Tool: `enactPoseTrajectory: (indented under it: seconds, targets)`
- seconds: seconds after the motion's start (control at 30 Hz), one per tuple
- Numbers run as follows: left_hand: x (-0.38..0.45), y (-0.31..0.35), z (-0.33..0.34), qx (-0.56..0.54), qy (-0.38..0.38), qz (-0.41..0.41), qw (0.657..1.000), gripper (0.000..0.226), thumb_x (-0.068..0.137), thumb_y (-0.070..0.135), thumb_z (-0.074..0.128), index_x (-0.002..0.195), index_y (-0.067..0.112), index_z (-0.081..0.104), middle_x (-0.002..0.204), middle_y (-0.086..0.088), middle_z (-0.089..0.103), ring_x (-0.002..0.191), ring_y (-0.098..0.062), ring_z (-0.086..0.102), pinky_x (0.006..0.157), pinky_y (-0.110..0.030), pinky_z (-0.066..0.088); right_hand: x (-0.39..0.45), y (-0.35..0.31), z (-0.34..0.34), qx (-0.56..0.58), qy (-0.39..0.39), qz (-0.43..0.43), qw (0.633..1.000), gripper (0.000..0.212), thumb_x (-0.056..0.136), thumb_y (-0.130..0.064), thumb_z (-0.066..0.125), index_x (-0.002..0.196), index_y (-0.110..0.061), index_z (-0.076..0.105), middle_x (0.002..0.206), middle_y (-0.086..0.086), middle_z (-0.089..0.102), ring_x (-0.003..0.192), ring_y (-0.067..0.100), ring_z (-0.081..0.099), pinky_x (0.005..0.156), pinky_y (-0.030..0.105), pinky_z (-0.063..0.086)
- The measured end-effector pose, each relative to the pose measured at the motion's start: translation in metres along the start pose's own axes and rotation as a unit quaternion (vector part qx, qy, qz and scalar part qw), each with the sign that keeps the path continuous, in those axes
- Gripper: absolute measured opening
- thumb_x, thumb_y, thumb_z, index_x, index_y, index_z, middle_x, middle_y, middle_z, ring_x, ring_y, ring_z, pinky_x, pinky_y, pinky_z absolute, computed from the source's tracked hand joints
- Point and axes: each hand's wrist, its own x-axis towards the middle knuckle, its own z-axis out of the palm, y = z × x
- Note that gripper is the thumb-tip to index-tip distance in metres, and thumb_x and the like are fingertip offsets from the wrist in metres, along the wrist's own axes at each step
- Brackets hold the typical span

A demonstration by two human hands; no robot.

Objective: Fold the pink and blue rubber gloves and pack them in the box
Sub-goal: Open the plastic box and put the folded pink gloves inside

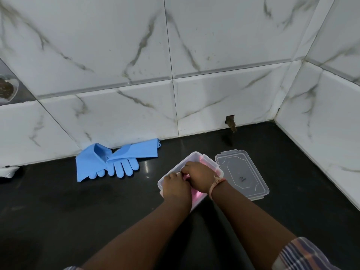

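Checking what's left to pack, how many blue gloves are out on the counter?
2. Both blue gloves lie overlapped by the tiled wall, left of the box: one at left, another fingers toward camera.

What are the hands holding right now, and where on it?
Both hands, left hand and right hand, press the pink gloves inside the box; exact grip point is hidden.

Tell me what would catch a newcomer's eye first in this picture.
The blue rubber gloves stand out, lying unfolded on the black counter against the marble-tiled wall. Nearer, the left hand and right hand press pink gloves into a clear plastic box, its lid lying beside it.
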Motion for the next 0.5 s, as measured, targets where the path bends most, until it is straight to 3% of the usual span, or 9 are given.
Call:
enactPoseTrajectory:
  seconds: [0.17, 0.33, 0.43, 0.5]
  targets:
    - [0.007, 0.002, 0.000, 0.082, -0.090, 0.099, 0.988, 0.046, 0.105, 0.017, 0.050, 0.149, 0.005, 0.044, 0.148, -0.015, 0.052, 0.137, -0.031, 0.050, 0.116, -0.041, 0.042, 0.007, -0.001, 0.001, -0.100, -0.066, -0.046, 0.992, 0.024, 0.093, -0.016, 0.055, 0.112, -0.022, 0.067, 0.114, 0.006, 0.060, 0.103, 0.028, 0.057, 0.095, 0.044, 0.049]
    - [0.024, -0.006, -0.015, 0.040, -0.206, 0.102, 0.972, 0.067, 0.095, 0.030, 0.069, 0.155, 0.016, 0.042, 0.154, -0.013, 0.047, 0.142, -0.034, 0.044, 0.120, -0.046, 0.036, 0.007, -0.002, -0.001, -0.147, -0.098, -0.046, 0.983, 0.036, 0.089, -0.024, 0.060, 0.124, -0.026, 0.062, 0.122, 0.005, 0.059, 0.111, 0.031, 0.051, 0.095, 0.048, 0.049]
    - [0.023, -0.011, -0.018, 0.020, -0.186, 0.123, 0.975, 0.060, 0.096, 0.029, 0.067, 0.152, 0.017, 0.046, 0.149, -0.015, 0.050, 0.135, -0.036, 0.049, 0.114, -0.047, 0.042, 0.005, -0.002, -0.002, -0.117, -0.094, 0.006, 0.989, 0.031, 0.089, -0.026, 0.058, 0.119, -0.027, 0.066, 0.121, 0.002, 0.064, 0.112, 0.032, 0.053, 0.098, 0.046, 0.047]
    - [0.021, -0.019, -0.016, -0.025, -0.132, 0.101, 0.986, 0.056, 0.096, 0.027, 0.064, 0.149, 0.018, 0.046, 0.142, -0.017, 0.054, 0.128, -0.035, 0.056, 0.108, -0.047, 0.047, 0.002, 0.002, -0.006, -0.067, -0.085, 0.043, 0.993, 0.028, 0.086, -0.026, 0.063, 0.114, -0.027, 0.070, 0.119, 0.001, 0.068, 0.114, 0.029, 0.056, 0.101, 0.042, 0.045]
